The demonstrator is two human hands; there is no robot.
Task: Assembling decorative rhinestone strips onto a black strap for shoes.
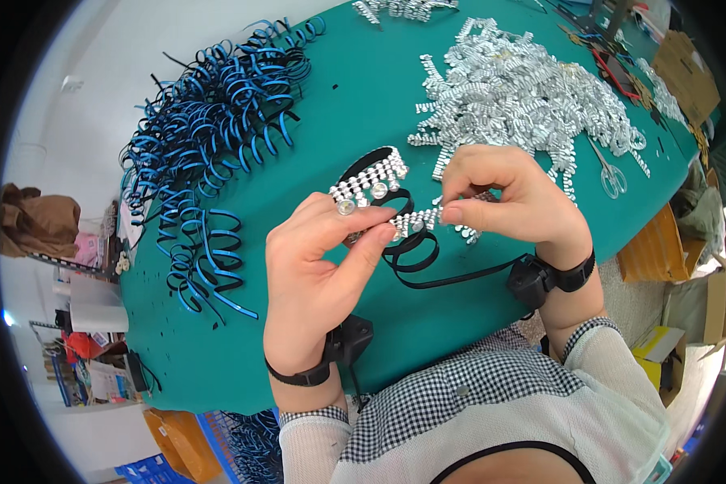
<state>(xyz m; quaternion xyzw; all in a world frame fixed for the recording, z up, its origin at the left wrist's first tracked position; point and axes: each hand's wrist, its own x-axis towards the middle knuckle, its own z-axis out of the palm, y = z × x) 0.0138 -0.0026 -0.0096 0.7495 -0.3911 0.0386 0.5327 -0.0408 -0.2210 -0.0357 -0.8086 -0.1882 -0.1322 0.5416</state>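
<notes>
My left hand [310, 262] pinches a narrow black ribbon [460, 280] between thumb and fingers; part of it curls in loops and trails right toward my right wrist. A rhinestone trim [371, 179] with round clear stones lies along the ribbon's upper loop and runs on between my two hands. My right hand [516, 194] has thumb and index finger pinched on the trim's other end, its remaining fingers curled. Both hands are just above the green table [355, 97]. My left fingers hide part of the ribbon and trim.
Coiled blue-and-black ribbons [226, 109] are heaped at the left. A large pile of silver rhinestone trims [516, 89] covers the far right, with scissors [613, 179] beside it. Cardboard boxes [661, 246] stand beyond the table's right edge. A blue basket [216, 440] holds more coils below.
</notes>
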